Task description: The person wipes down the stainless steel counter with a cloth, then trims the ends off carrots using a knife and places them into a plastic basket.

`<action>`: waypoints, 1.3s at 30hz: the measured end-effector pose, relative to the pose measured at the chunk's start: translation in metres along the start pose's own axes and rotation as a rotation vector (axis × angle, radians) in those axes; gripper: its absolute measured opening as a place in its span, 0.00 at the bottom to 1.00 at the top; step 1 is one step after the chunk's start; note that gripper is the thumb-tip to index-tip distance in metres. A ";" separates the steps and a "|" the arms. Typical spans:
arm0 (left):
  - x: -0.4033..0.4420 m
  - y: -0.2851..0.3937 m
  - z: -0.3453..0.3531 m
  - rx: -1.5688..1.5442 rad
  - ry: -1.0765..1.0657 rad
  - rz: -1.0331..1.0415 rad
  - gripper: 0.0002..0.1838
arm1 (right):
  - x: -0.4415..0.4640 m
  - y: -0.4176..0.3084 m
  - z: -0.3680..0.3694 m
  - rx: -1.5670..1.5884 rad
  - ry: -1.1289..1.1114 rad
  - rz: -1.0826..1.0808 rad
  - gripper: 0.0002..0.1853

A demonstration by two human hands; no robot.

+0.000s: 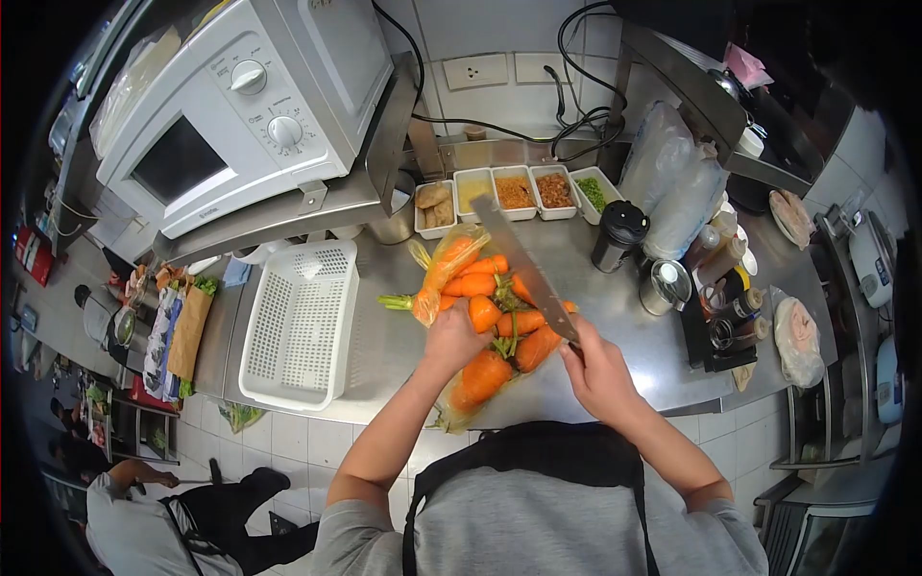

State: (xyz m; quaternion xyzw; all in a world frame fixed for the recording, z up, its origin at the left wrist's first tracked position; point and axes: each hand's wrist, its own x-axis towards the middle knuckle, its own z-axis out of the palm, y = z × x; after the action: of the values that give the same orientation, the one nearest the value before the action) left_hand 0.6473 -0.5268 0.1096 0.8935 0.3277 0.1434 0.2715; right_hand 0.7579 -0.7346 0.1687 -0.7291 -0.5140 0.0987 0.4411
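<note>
A pile of orange carrots [480, 379] lies on the steel counter, some with short green stem ends. My left hand [455, 338] is closed on a carrot [484, 314] at the pile's near left side; its fingertips are partly hidden. A clear plastic bag [449, 267] wraps some carrots just beyond that hand. In my right hand [603, 372] is the handle of a large knife [523, 264], the fingers wrapped round it. The broad blade slants up and left over the right part of the pile.
A white perforated basket [250, 360] stands left of the carrots. Small white tubs of ingredients [515, 192] line the back. At the right are a black-lidded cup [620, 235], a metal canister [663, 288] and bottles. A microwave [230, 125] sits on a shelf above left. Another person [144, 523] is at lower left.
</note>
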 end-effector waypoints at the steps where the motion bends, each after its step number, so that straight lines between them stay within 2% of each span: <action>1: 0.000 0.001 -0.003 -0.010 -0.005 0.007 0.25 | 0.000 -0.002 0.001 0.015 0.021 0.003 0.17; 2: 0.000 0.004 -0.005 0.001 -0.012 -0.006 0.25 | -0.002 -0.004 0.003 0.032 0.045 0.007 0.16; 5: -0.007 0.012 -0.008 -0.001 -0.018 -0.003 0.26 | -0.005 0.050 0.038 -0.080 -0.249 0.173 0.16; 6: -0.010 -0.001 0.006 -0.028 0.010 0.023 0.25 | -0.006 0.044 0.037 -0.153 -0.260 0.146 0.15; 7: -0.009 -0.005 0.006 -0.047 0.033 0.051 0.25 | 0.000 0.038 0.030 -0.137 -0.226 0.104 0.15; 10: -0.010 -0.006 0.000 -0.031 -0.001 -0.035 0.24 | -0.003 0.002 0.009 -0.023 -0.100 0.054 0.16; 13: -0.013 0.004 -0.008 -0.029 0.021 -0.037 0.23 | -0.003 -0.002 0.014 0.001 -0.033 0.039 0.15; 16: -0.015 -0.001 -0.002 -0.091 0.047 0.018 0.22 | -0.005 0.039 0.043 -0.170 -0.272 0.147 0.14; 19: -0.019 -0.001 -0.012 -0.062 0.051 -0.033 0.21 | -0.006 0.032 0.033 -0.075 -0.185 0.115 0.13; 23: -0.019 -0.011 -0.010 -0.053 0.067 -0.071 0.21 | 0.005 0.000 0.005 0.083 -0.002 0.059 0.17; 25: -0.022 -0.018 -0.026 -0.104 0.123 -0.096 0.21 | 0.001 0.000 -0.001 0.113 -0.022 0.105 0.19; 28: -0.026 -0.061 -0.071 -0.232 0.364 -0.129 0.22 | -0.014 0.016 -0.002 0.150 -0.076 0.251 0.19; 30: -0.028 -0.093 -0.110 -0.260 0.501 -0.277 0.21 | -0.032 0.040 0.000 0.186 -0.085 0.314 0.19; 32: -0.032 -0.117 -0.144 -0.245 0.621 -0.316 0.22 | -0.039 0.045 -0.002 0.252 -0.092 0.422 0.19; 34: -0.027 -0.211 -0.140 0.060 0.597 -0.465 0.22 | -0.046 0.043 -0.008 0.356 -0.099 0.564 0.18; 36: -0.029 -0.274 -0.131 0.168 0.408 -0.603 0.30 | -0.052 0.058 -0.003 0.314 -0.051 0.482 0.18; 37: -0.028 -0.308 -0.118 0.281 0.388 -0.651 0.31 | -0.053 0.062 -0.004 0.288 -0.023 0.443 0.18; 38: -0.025 -0.328 -0.107 0.397 0.371 -0.698 0.31 | -0.053 0.058 -0.008 0.275 -0.014 0.465 0.18; 39: -0.021 -0.319 -0.111 0.370 0.182 -0.776 0.34 | -0.053 0.056 -0.010 0.265 -0.003 0.481 0.17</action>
State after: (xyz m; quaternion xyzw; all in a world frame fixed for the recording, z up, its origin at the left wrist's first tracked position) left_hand 0.4213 -0.2942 0.0131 0.7216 0.6818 0.0479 0.1105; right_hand 0.7771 -0.7895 0.1168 -0.7661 -0.3092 0.2681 0.4955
